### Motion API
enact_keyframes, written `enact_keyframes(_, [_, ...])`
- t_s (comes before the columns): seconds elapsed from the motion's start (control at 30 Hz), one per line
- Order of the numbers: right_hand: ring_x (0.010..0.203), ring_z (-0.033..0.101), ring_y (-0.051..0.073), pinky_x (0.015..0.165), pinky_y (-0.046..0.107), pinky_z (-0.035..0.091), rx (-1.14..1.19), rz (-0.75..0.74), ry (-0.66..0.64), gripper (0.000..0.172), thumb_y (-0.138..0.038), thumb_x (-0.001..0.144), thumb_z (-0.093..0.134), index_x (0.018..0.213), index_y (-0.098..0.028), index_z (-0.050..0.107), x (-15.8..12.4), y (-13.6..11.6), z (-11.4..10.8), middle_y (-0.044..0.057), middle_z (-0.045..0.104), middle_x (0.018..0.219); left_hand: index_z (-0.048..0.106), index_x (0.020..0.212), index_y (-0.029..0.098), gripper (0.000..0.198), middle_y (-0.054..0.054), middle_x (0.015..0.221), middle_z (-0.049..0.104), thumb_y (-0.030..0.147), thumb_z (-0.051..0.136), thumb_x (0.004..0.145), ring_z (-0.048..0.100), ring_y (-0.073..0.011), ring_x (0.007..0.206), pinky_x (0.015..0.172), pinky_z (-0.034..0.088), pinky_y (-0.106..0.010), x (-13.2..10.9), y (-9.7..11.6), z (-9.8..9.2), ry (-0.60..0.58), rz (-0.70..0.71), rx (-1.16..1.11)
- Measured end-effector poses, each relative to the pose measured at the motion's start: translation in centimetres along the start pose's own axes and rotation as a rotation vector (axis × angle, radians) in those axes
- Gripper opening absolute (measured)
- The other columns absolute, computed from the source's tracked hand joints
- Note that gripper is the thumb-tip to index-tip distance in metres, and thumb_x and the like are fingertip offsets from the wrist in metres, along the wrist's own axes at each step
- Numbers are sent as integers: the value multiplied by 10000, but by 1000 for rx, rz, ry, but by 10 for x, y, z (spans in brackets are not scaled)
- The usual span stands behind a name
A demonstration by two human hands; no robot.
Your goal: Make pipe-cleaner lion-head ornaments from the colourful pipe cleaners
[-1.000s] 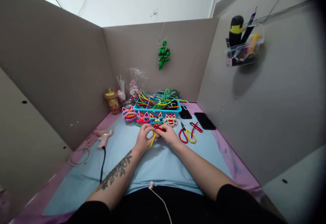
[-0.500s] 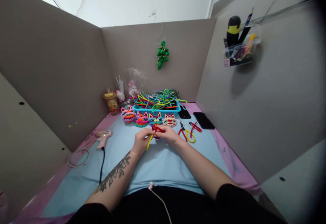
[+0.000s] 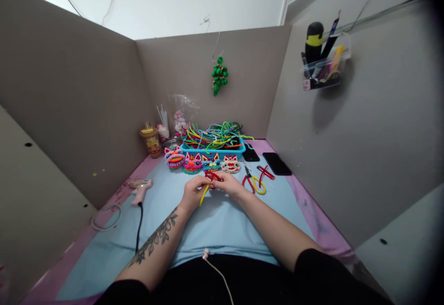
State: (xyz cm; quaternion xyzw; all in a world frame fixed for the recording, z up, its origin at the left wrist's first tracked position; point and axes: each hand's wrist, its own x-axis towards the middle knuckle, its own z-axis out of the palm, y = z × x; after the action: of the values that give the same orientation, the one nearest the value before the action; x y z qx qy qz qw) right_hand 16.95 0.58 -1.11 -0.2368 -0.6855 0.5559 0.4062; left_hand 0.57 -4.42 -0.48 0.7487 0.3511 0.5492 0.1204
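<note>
Both my hands meet over the middle of the blue cloth, fingers closed around a small piece of bent red pipe cleaner point(image 3: 212, 175). My left hand point(image 3: 193, 190) pinches it from the left, and a yellow pipe cleaner point(image 3: 204, 196) sticks out downward beside those fingers. From the right, my right hand point(image 3: 229, 185) grips the same red piece; its fingertips are partly hidden. Just beyond my hands stand several fuzzy animal-head figures, among them a pink one point(image 3: 193, 163) and a white-and-red one point(image 3: 231, 164).
Behind the figures sits a blue basket point(image 3: 211, 151) heaped with pipe cleaners. Red-and-yellow-handled pliers point(image 3: 255, 183), red pipe cleaner pieces point(image 3: 266, 172) and a black phone point(image 3: 277, 164) lie right. Left are a pink glue gun point(image 3: 141, 191) and a cup point(image 3: 151, 143). Partitions point(image 3: 215, 110) enclose the table.
The red piece between my fingers has turned and shifted slightly left. My hands stay in nearly the same place, and the view has moved a little.
</note>
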Motion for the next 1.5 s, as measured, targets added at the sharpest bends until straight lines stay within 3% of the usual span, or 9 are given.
enact_keyframes(0.17, [867, 529, 178, 828, 319, 388, -109, -81, 117, 238, -405, 729, 648, 681, -176, 689, 3, 2, -1, 46, 579, 889, 682, 786, 182, 118, -51, 744, 668, 290, 669, 739, 608, -148, 670, 622, 483, -256, 0, 0, 1, 36, -144, -80])
enact_keyframes(0.37, [884, 516, 188, 844, 344, 393, -133, -87, 152, 331, -494, 748, 608, 688, -176, 678, 4, 1, -1, 57, 544, 927, 656, 762, 176, 162, -29, 717, 641, 332, 664, 718, 587, -145, 622, 608, 477, -263, -1, -5, 2, 121, -387, -185])
enact_keyframes(0.53, [902, 521, 189, 865, 355, 392, -71, -63, 135, 351, -521, 707, 638, 684, -172, 667, 5, -1, -1, 61, 514, 984, 646, 666, 182, 105, -42, 787, 612, 279, 656, 706, 570, -171, 778, 735, 450, -281, 5, -7, -1, 190, -339, -56])
enact_keyframes(0.7, [928, 519, 193, 865, 354, 394, -60, -74, 150, 329, -500, 719, 635, 695, -175, 676, 6, 1, -2, 63, 517, 1001, 653, 680, 183, 118, -55, 872, 589, 300, 669, 682, 556, -204, 917, 853, 421, -322, 5, -17, 3, 252, -421, -110])
enact_keyframes(0.9, [955, 524, 207, 862, 362, 398, -71, -30, 146, 267, -443, 678, 688, 733, -182, 703, 4, -3, -2, 69, 521, 1055, 644, 725, 158, 202, -110, 1129, 547, 358, 651, 700, 558, -245, 1016, 806, 464, -344, 1, -20, 6, 195, -511, -293])
enact_keyframes(1.03, [994, 522, 214, 875, 357, 395, -86, -23, 137, 229, -402, 658, 711, 724, -184, 700, 3, -6, 0, 68, 507, 1098, 656, 708, 163, 178, -111, 1095, 577, 341, 661, 701, 543, -257, 1062, 908, 417, -383, 2, -16, 4, 190, -461, -207])
enact_keyframes(1.2, [920, 533, 194, 809, 326, 409, -64, -64, 251, 212, -383, 646, 713, 637, -178, 657, 5, -3, -3, 57, 534, 1024, 652, 808, 170, 212, -110, 1153, 576, 330, 700, 677, 539, -261, 1087, 943, 392, -404, 4, -16, 4, 189, -490, -330])
enact_keyframes(1.33, [788, 531, 163, 746, 308, 402, 149, -48, 354, 247, -396, 619, 731, 614, -179, 614, 9, 0, -5, 34, 581, 843, 557, 1077, 208, 561, -110, 1223, 547, 281, 790, 573, 550, -275, 1091, 873, 442, -388, 4, -16, 9, 149, -652, -610])
enact_keyframes(1.5, [621, 486, 123, 672, 282, 375, 403, 72, 315, 271, -398, 581, 756, 665, -180, 617, 9, 2, 5, -14, 568, 629, 510, 1149, 209, 618, -106, 1092, 619, 314, 784, 604, 589, -242, 1020, 841, 449, -348, 5, -11, 13, 117, -810, -854])
